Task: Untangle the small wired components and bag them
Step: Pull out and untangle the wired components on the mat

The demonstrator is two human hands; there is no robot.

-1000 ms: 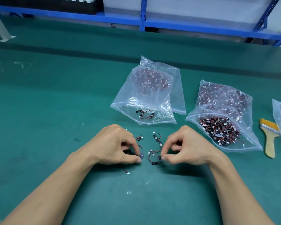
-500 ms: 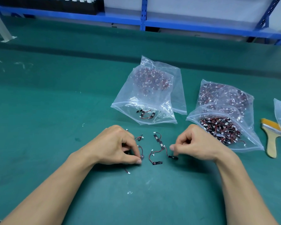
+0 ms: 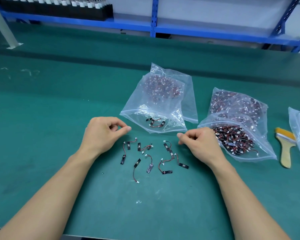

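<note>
Green matting (image 3: pixel 42 129) covered your bench, with a blue rack (image 3: pixel 215 34) along the wall behind. Beyond your hands lay clear plastic: a near bag (image 3: pixel 139 116) showing a few pieces at its front edge, and a full bag (image 3: pixel 264 152) to the right with a brush (image 3: pixel 285 149) beside it. The components (image 3: pixel 152 158), short black strips on thin red-and-black wires ending in white plugs, lay loose on the matting between your wrists. Your left hand (image 3: pixel 102 134) and right hand (image 3: pixel 200 144) hovered either side, fingers curled in, gripping nothing I could see.
</note>
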